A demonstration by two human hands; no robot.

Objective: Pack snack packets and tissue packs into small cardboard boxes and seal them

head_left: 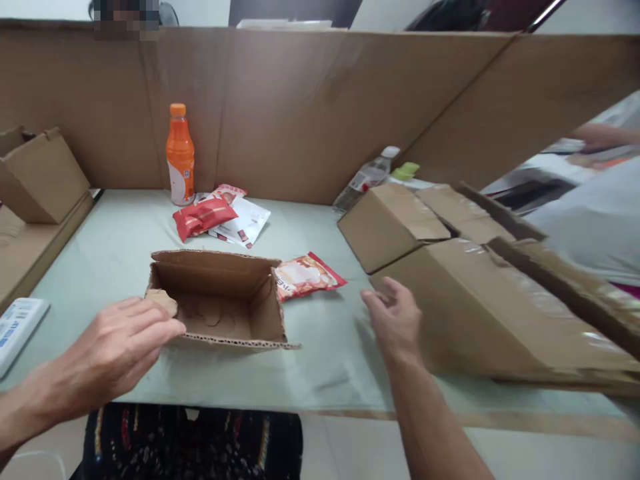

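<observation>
A small open-topped cardboard box [280, 317] stands on the table with its opening facing up. My left hand [120, 340] is closed on the box's left side, beside a torn cardboard flap [163, 302]; part of the grip is hidden behind my fingers. Just right of the box lies a red and white snack packet [310, 275], touching or very close to its wall. My right hand [395, 317] hovers to the right of that packet, empty, its thumb and fingers apart and loosely curled.
Behind the box are an upright orange drink bottle [181, 157], a red packet [205, 217] and a white packet [246, 221]. Large cardboard boxes [470, 300] occupy the right, with a clear bottle [367, 180] leaning behind. A white device [20, 330] lies left. A cardboard wall [300, 113] stands behind.
</observation>
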